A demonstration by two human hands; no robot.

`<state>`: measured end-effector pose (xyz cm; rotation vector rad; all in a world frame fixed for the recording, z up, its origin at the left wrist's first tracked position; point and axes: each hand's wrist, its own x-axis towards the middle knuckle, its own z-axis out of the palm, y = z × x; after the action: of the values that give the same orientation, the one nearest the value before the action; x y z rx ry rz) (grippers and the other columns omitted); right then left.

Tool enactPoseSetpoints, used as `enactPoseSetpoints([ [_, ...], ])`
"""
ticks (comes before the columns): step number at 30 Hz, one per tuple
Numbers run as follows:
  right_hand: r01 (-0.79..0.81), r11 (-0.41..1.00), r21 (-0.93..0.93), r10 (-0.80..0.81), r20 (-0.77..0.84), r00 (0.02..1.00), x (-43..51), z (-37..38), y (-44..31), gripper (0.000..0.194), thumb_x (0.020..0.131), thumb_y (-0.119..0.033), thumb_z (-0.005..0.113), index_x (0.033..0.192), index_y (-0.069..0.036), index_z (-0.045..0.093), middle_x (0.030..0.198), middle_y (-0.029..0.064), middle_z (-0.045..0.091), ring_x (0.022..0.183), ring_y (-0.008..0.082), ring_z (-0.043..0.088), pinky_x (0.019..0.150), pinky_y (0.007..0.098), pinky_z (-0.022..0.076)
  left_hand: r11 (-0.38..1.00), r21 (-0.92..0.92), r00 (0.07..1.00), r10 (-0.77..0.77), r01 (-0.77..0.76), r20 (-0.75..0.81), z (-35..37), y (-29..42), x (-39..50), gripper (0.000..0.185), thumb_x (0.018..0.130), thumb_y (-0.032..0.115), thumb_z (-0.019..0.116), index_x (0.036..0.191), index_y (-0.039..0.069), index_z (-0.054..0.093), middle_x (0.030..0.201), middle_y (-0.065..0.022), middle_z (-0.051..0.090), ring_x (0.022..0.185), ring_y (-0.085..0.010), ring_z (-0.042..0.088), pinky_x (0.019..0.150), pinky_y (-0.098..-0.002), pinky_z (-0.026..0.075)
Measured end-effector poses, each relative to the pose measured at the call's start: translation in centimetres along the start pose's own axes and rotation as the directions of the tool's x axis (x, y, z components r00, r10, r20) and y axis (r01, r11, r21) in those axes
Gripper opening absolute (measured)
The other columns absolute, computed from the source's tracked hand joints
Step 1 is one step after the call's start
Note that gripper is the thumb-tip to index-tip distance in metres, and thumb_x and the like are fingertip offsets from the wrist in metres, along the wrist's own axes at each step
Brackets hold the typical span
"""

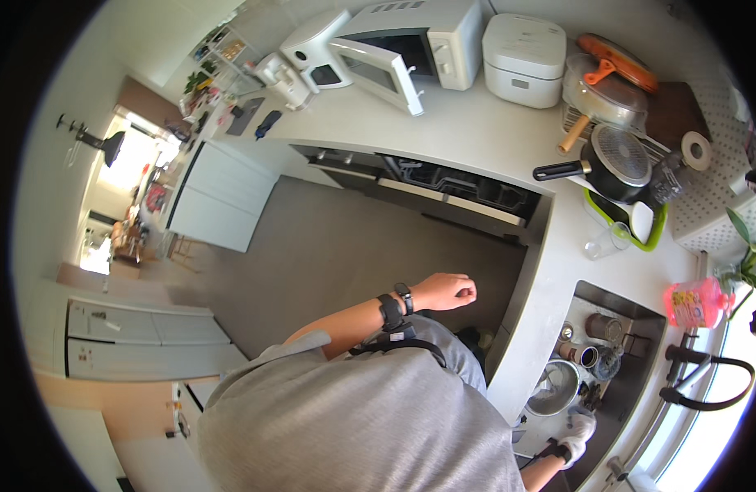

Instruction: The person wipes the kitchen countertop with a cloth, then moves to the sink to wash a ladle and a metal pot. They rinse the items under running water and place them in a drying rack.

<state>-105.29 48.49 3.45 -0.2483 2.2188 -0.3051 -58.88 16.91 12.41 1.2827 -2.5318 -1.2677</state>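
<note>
My left hand (444, 291) hangs in front of the counter edge, fingers curled in, with nothing visible in it. A watch and a black strap are on that wrist. My right hand (579, 430), in a pale glove, reaches down into the sink (636, 369). Its fingertips are close to some dark, unclear items (592, 396); whether they grip anything is hard to see. Just beyond lies a round metal bowl (553, 387) with something pale inside. Farther along the sink are a brown cup (578, 353) on its side, a brown jar (603, 328) and a clear glass (605, 363).
A black faucet (710, 378) and a pink bottle (698, 303) stand behind the sink. A clear cup (606, 241), a green-rimmed basin (654, 230) and a black pan (618, 163) occupy the corner. Farther off are a rice cooker (524, 61), an open microwave (408, 49) and a partly open dishwasher (458, 187).
</note>
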Motion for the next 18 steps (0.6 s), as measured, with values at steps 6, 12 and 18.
enactPoseSetpoints([
  [6, 0.596, 0.8, 0.063, -0.237, -0.88, 0.412, -0.9, 4.7, 1.9, 0.041, 0.098, -0.023, 0.056, 0.13, 0.003, 0.056, 0.132, 0.0206, 0.059, 0.12, 0.031, 0.057, 0.107, 0.036, 0.0411, 0.997, -0.08, 0.996, 0.014, -0.022, -0.093, -2.5, -4.0, -1.6, 0.022, 0.093, 0.027, 0.065, 0.108, 0.011, 0.064, 0.088, -0.0023, 0.066, 0.079, -0.0184, 0.065, 0.072, -0.0329, 0.052],
  [12, 0.552, 0.651, 0.521, -0.256, -0.534, 0.806, -3.7, 10.3, -0.3, 0.039, 0.095, -0.022, 0.062, 0.128, -0.001, 0.06, 0.116, 0.011, 0.068, 0.1, 0.02, 0.064, 0.093, 0.0314, 0.0481, 0.971, -0.003, 0.965, 0.239, -0.24, 0.109, -3.2, -3.8, 0.9, 0.027, 0.087, 0.031, 0.068, 0.109, 0.016, 0.064, 0.098, -0.0016, 0.064, 0.086, -0.0208, 0.065, 0.075, -0.0351, 0.054],
  [18, 0.526, 0.84, 0.137, -0.376, -0.552, 0.744, -15.4, 8.9, -10.7, 0.027, 0.095, -0.02, 0.059, 0.114, -0.005, 0.069, 0.112, 0.0168, 0.07, 0.106, 0.0305, 0.065, 0.093, 0.0348, 0.0489, 0.695, 0.045, 0.696, 0.715, -0.718, 0.071, 1.9, 6.4, 7.4, 0.015, 0.09, 0.022, 0.064, 0.102, 0.014, 0.066, 0.1, -0.0057, 0.064, 0.087, -0.0275, 0.067, 0.077, -0.0377, 0.055],
])
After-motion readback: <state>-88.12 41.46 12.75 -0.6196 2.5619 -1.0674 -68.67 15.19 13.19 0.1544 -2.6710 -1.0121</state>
